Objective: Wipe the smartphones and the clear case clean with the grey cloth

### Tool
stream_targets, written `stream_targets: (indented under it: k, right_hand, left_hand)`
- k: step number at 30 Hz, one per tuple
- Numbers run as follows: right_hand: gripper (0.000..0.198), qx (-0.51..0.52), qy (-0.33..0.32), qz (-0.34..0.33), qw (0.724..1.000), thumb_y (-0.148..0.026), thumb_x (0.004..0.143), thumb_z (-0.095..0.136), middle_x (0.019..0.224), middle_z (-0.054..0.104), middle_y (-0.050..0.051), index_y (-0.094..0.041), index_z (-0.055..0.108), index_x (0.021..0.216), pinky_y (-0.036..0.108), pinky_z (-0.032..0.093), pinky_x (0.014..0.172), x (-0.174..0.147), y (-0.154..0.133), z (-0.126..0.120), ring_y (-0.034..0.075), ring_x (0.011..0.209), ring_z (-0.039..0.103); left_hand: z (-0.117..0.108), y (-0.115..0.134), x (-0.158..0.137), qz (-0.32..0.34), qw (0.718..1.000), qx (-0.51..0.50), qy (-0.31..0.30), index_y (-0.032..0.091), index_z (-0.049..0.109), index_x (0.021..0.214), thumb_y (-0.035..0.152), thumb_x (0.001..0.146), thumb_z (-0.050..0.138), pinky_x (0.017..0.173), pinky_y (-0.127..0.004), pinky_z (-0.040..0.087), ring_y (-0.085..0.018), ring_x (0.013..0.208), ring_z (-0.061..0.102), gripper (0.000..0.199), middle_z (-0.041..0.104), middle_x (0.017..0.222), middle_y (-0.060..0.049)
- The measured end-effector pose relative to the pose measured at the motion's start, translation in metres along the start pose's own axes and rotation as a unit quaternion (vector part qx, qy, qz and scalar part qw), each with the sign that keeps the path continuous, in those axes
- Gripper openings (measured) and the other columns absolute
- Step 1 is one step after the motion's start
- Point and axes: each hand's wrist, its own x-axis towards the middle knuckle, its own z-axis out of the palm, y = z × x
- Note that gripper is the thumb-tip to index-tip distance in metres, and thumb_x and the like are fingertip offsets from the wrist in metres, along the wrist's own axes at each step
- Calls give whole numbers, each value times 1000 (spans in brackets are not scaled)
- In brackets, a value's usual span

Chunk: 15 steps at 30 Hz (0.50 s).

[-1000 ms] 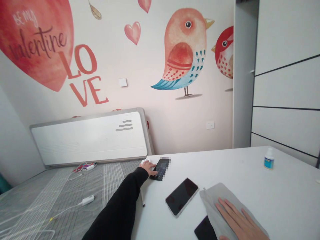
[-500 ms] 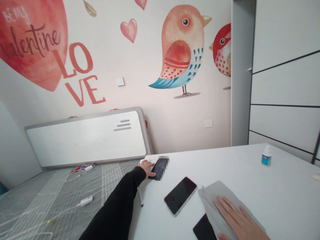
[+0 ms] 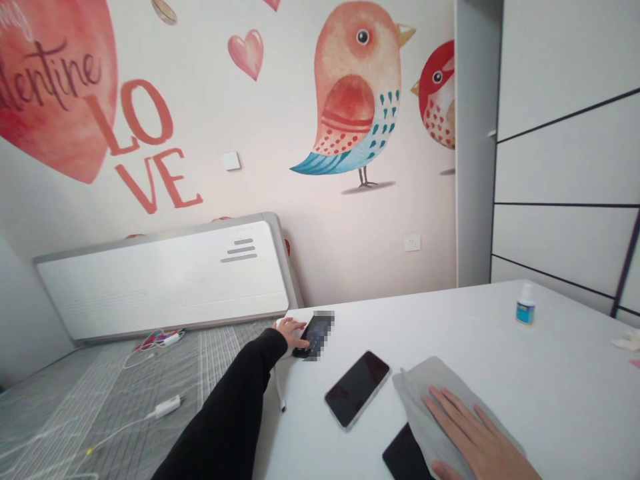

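Note:
My left hand (image 3: 293,333), in a black sleeve, reaches to the far left part of the white table. Its fingers are spread, with the tips on the edge of a dark phone (image 3: 311,340) whose screen is partly pixelated. A white item beneath that hand is mostly hidden. On a grey cloth (image 3: 425,383) my right hand (image 3: 467,427) lies flat, fingers stretched out. A black phone-like slab (image 3: 406,457) pokes out from under the cloth's left side. Between the hands rests another phone (image 3: 357,389) in a clear case, screen dark.
A small white bottle with a blue label (image 3: 525,305) stands at the table's (image 3: 450,327) far right. Below my left sleeve a thin white stick-like item (image 3: 280,390) lies near the table edge. Left is a bed (image 3: 200,380) with a white charger (image 3: 167,405) and cables.
The camera view has turned slightly to the right, so the whole scene sits a little further left. Both hands keep nearly the same places on the phone and the cloth.

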Motion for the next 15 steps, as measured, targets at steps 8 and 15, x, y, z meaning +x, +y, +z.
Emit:
stream_targets:
  k: [8,15]
  right_hand:
    - [96,-38,39,-14,998,-66,97,56,140,64,8,-18,11,167,39,65,76,6,-2,-3,30,107,78]
    - [100,-26,33,-11,999,-65,97,57,141,64,9,-17,4,167,39,65,76,6,-3,-6,30,108,77]
  left_hand:
    - [3,4,6,-16,1000,-1,14,21,57,142,46,98,66,115,-61,42,-33,138,52,51,54,151,-13]
    - [1,22,16,-60,997,3,46,20,57,141,48,98,65,113,-60,44,-32,134,55,51,56,147,-13]
